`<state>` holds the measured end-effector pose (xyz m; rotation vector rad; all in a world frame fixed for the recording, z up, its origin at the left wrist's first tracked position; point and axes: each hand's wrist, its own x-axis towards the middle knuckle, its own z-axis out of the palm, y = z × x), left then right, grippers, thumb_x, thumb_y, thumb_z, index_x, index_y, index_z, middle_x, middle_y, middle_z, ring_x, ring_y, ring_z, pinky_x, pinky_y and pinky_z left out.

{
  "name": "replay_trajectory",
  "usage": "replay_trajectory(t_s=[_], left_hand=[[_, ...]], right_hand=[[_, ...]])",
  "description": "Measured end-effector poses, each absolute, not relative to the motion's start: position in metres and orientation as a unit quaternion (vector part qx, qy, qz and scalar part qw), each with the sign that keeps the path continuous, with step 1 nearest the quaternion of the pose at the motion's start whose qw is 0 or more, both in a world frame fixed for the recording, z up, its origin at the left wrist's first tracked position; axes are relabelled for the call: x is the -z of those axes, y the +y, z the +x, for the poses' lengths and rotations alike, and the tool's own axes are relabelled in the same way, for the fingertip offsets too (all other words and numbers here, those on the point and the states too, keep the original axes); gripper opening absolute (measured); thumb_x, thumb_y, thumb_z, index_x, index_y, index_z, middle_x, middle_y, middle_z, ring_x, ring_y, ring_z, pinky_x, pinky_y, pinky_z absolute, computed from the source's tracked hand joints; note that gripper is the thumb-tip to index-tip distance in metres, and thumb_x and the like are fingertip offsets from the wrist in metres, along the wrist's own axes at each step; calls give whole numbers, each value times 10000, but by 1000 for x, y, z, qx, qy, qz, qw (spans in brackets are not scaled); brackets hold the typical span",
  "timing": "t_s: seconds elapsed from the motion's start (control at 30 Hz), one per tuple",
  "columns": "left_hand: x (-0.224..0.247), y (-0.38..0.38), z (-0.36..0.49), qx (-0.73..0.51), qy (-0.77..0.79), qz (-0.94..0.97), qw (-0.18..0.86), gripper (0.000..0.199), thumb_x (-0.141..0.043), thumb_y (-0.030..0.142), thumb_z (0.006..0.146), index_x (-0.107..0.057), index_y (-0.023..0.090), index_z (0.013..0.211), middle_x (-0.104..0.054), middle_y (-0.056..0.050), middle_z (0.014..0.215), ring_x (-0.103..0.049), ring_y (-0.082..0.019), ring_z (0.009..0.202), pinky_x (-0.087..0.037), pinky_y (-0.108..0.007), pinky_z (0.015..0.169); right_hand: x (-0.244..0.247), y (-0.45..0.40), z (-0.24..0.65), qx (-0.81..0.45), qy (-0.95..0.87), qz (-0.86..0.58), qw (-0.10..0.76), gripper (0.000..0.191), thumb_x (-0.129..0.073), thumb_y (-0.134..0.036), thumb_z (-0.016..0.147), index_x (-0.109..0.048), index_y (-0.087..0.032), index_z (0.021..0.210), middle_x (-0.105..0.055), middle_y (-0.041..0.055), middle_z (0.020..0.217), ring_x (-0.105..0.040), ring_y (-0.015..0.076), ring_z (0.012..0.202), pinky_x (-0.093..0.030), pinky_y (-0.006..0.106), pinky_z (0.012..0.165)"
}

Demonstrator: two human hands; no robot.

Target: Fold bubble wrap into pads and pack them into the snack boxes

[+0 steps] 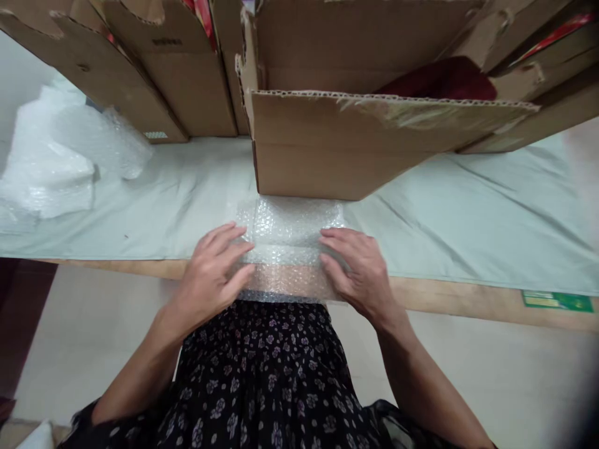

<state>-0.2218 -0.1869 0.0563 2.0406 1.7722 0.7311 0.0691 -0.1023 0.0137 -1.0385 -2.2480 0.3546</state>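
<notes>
A clear sheet of bubble wrap point(285, 255) lies at the table's front edge, its near end reaching past the wooden rim. My left hand point(215, 268) rests at its left side with fingers apart. Across from it, my right hand point(353, 262) touches the right side, fingers spread and slightly bent. Neither hand is closed around anything. Just beyond the sheet stands an open cardboard box point(327, 149), its front wall over the sheet's far end. Dark red material point(444, 78) shows inside that box.
More cardboard boxes point(187, 87) line the back of the table. A heap of bubble wrap point(56, 149) lies at the left. Pale green cloth point(468, 224) covers the table, with a green label point(556, 300) on the wooden edge at right.
</notes>
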Motion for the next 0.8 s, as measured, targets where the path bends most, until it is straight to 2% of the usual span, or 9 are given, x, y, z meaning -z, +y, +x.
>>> replay_trajectory(t_s=[0.03,0.1,0.23,0.3,0.4,0.47,0.6,0.67,0.8], left_hand=[[-48,-182,-217,-218,615,740,162,306,-629,304,992,-733,200,1260,-671,-137,1464,-551,-357,1442,-464,-594,1193],[-36,-178,-217,-163,604,765,154,377,-633,299,994,-679,181,1349,-590,-171,1555,-487,-383,1498,-427,-637,1216],[-35,-192,-237,-201,596,760,164,436,-630,287,1006,-596,223,1436,-587,-151,1547,-537,-332,1461,-477,-578,1202],[-41,-202,-246,-218,587,761,169,467,-635,275,1005,-566,256,1467,-582,-136,1546,-535,-318,1465,-484,-553,1201],[-47,-211,-254,-192,556,789,179,530,-649,312,1001,-522,301,1516,-539,-110,1595,-441,-336,1540,-435,-557,1239],[-45,-216,-256,-156,538,807,189,603,-668,390,992,-477,315,1559,-479,-105,1652,-382,-357,1576,-386,-580,1267],[-35,-222,-256,-88,519,831,181,801,-728,501,937,-383,284,1626,-360,-145,1726,-337,-398,1594,-277,-634,1305],[-30,-224,-256,-75,518,837,161,821,-732,461,935,-358,262,1638,-345,-156,1731,-329,-394,1598,-266,-626,1311],[-23,-227,-252,-72,531,835,122,731,-691,303,950,-392,236,1614,-388,-164,1706,-338,-385,1595,-289,-625,1303]], right_hand=[[-11,-100,70,-118,-873,-384,277,218,-610,-266,1024,-726,-209,1200,-777,83,1254,-717,285,1198,-552,462,962],[-6,-99,80,-88,-885,-390,239,235,-606,-293,1036,-719,-192,1215,-767,92,1283,-702,301,1234,-533,463,960],[-8,-114,120,-68,-868,-424,251,229,-624,-227,1016,-687,-188,1233,-757,115,1291,-699,298,1242,-515,449,984],[-13,-129,135,-84,-883,-405,223,317,-617,-201,1004,-645,-188,1320,-713,138,1375,-656,313,1318,-514,453,1001],[-17,-151,144,-101,-904,-378,173,475,-579,-192,1000,-548,-176,1473,-599,178,1523,-563,343,1432,-515,484,1027],[-16,-159,142,-99,-909,-373,159,511,-561,-180,997,-524,-174,1506,-549,192,1570,-530,356,1462,-515,509,1037],[-8,-160,134,-84,-910,-368,171,369,-598,-195,1006,-635,-200,1373,-554,190,1563,-539,364,1451,-524,529,1037],[-4,-156,131,-83,-908,-359,201,271,-639,-198,1004,-692,-212,1270,-599,171,1522,-563,350,1429,-534,518,1041],[1,-151,124,-92,-889,-358,271,150,-659,-149,995,-738,-209,1106,-722,119,1362,-658,299,1316,-568,471,1020]])
